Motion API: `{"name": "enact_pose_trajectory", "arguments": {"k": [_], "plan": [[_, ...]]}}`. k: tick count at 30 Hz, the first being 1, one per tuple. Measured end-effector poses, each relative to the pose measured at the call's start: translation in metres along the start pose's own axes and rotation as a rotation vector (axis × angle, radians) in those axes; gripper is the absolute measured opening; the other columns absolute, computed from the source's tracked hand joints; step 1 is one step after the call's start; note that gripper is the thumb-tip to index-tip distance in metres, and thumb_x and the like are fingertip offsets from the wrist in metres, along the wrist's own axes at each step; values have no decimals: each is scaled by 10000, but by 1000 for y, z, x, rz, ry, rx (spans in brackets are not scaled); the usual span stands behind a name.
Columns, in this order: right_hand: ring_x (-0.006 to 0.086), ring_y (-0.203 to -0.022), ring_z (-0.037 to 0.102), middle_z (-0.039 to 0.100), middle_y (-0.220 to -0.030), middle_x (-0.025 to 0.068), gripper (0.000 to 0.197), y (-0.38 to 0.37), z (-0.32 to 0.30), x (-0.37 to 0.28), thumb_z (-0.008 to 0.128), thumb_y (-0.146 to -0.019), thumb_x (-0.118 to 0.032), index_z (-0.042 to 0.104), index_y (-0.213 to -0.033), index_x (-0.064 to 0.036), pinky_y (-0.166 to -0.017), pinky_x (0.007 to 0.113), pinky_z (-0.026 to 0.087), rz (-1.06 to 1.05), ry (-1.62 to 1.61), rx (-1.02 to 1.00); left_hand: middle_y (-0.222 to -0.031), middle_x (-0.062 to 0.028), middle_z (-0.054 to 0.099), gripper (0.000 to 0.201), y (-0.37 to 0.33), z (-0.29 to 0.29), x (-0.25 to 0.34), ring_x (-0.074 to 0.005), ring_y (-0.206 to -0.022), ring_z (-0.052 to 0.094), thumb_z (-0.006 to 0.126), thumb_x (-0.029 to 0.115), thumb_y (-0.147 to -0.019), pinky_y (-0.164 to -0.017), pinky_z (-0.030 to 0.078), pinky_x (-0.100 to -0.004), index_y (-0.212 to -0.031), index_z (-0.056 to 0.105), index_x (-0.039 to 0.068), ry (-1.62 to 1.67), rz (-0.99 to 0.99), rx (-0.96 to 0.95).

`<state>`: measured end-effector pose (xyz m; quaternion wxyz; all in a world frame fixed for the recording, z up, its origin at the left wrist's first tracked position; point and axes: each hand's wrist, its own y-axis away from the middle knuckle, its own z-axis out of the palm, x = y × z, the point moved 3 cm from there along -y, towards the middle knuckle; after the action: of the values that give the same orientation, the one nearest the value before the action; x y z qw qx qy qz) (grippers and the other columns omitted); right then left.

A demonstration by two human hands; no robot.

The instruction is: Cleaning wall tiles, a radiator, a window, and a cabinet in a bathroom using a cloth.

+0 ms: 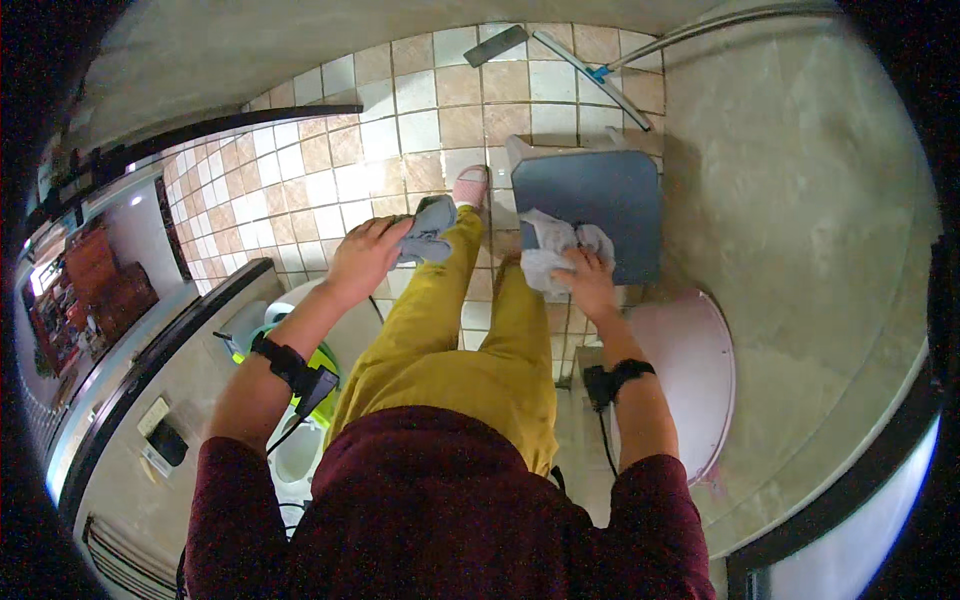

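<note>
My left hand [372,255] is closed on a crumpled dark grey cloth [432,225], held up in front of my left leg. In my right hand [588,280] is a bunched light grey cloth [545,262], its folds spilling past my fingers. This light cloth overlaps the front left part of a stool [610,190] with a flat grey-blue top and pale legs; whether it presses on the top I cannot tell. The two cloths are apart from each other. My fingertips on both sides are partly hidden by the fabric.
A floor squeegee [590,75] leans at the far right wall, with a dark grey rectangular piece [495,46] on the tiled floor [420,130] beside it. A large pink tub [690,370] stands right of me. A bright green container [322,385] is at my left, inside a dark-edged partition [165,360].
</note>
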<state>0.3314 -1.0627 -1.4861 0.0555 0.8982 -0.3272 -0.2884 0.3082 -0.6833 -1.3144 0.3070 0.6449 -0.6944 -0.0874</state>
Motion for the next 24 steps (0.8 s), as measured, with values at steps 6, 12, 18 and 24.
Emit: {"name": "enact_pose_trajectory", "arguments": {"k": [6, 12, 18, 24], "plan": [[361, -1263, 439, 459, -1383, 136, 426, 54, -32, 70, 703, -761, -126, 648, -1180, -187, -1021, 453, 402, 364, -76, 149, -1153, -131, 582, 482, -3, 24, 16, -324, -1072, 576, 614, 111, -837, -923, 475, -430, -1305, 504, 127, 41, 7, 53], [402, -1169, 490, 477, -1289, 201, 583, 25, -48, 115, 626, -710, 34, 628, -1239, -212, -993, 426, 412, 452, -58, 367, -1204, -140, 571, 486, -11, 52, 43, -348, -1097, 567, 594, 105, -852, -937, 476, -435, -1325, 485, 129, 109, 1, 1], [384, -1132, 519, 499, -1265, 188, 666, 15, -31, 76, 574, -690, 102, 639, -1239, -270, -953, 451, 434, 396, 119, 325, -1188, -140, 576, 467, -1, 53, 53, -347, -1080, 573, 586, 118, -864, -919, 485, -432, -1320, 485, 124, 88, -15, 26], [370, -1072, 549, 521, -1251, 133, 606, 17, -17, 30, 598, -683, 78, 676, -1174, -269, -914, 454, 464, 292, -19, 132, -1156, -127, 593, 446, 3, 52, 57, -335, -1040, 588, 596, 129, -857, -894, 491, -423, -1294, 506, 130, 101, -49, 67]]}}
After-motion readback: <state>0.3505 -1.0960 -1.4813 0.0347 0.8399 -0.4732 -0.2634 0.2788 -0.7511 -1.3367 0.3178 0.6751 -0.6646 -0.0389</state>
